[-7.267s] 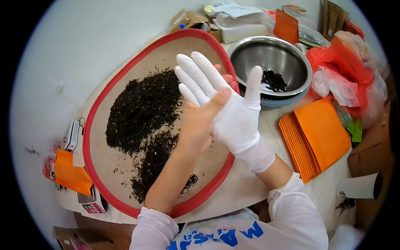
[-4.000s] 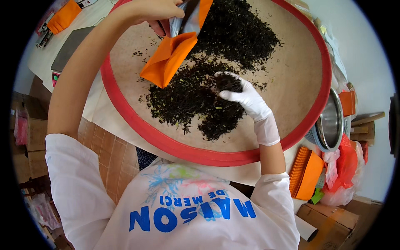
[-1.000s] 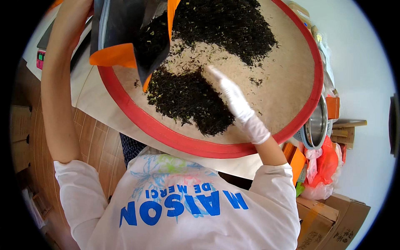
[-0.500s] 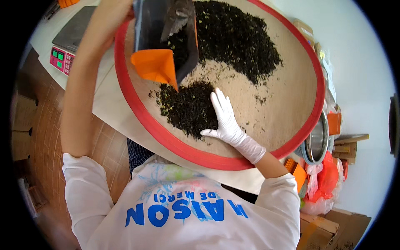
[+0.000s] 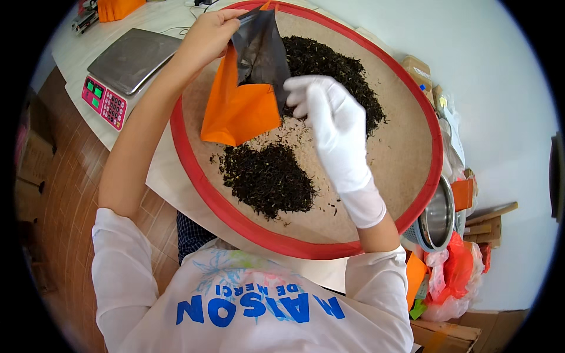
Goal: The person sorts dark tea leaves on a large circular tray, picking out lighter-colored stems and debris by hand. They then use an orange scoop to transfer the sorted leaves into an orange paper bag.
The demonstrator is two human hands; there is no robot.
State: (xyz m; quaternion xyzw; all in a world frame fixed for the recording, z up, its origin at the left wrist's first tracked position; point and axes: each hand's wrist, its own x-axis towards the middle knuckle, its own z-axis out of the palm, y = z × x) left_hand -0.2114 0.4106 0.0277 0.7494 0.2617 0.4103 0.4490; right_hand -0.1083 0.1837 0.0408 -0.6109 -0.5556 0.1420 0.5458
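Note:
My bare left hand [image 5: 207,36] pinches the upper edge of a stand-up pouch [image 5: 242,115], orange outside and silvery-grey inside. The pouch is upright with its mouth open, over the left part of a large round tray [image 5: 406,170] with a red rim. My right hand [image 5: 335,120], in a white glove, has bent fingers at the pouch's right edge; whether they grip it or hold anything is hidden. Below the pouch lies a small heap of dark, tea-like dried leaves [image 5: 268,179]. A larger heap of the same leaves [image 5: 347,70] covers the tray's far side.
A pink digital scale [image 5: 126,65] with a steel plate stands left of the tray. More orange pouches [image 5: 118,8] lie at the far left. Along the right are a steel bowl [image 5: 440,215], red and clear plastic bags [image 5: 456,270] and cardboard boxes [image 5: 450,335].
My right hand has lifted off the small heap and come up to the pouch's edge. The pouch has gone from tilted to more upright.

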